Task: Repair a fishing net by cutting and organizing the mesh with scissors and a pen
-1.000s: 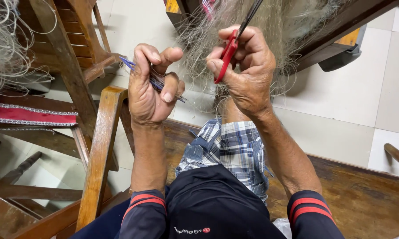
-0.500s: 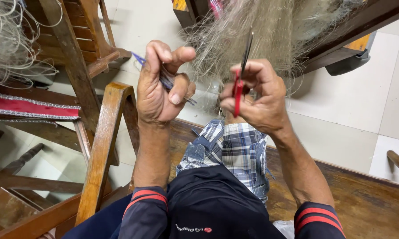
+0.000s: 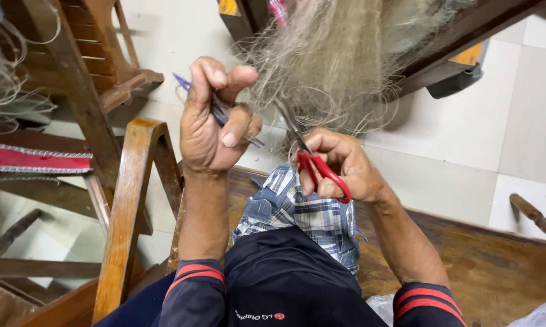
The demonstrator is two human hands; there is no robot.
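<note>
Scissors (image 3: 317,166) with red handles sit clamped in the right hand (image 3: 339,166), blades poking up into pale hanging threads (image 3: 339,60); just beside it, the left hand (image 3: 215,121) pinches a blue-tipped tool (image 3: 218,109).

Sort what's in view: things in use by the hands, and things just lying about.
In use:
left hand gripping blue rods
right hand holding red-handled scissors
pale fibre bundle

Lying about:
red trimmed cloth
wooden frame
checked cloth

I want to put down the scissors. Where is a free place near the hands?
Free: the wooden bench right of the right hand, and the pale floor tiles beyond it. Crowded: the fibre bundle above the scissors, and wooden frames beside the left hand.
</note>
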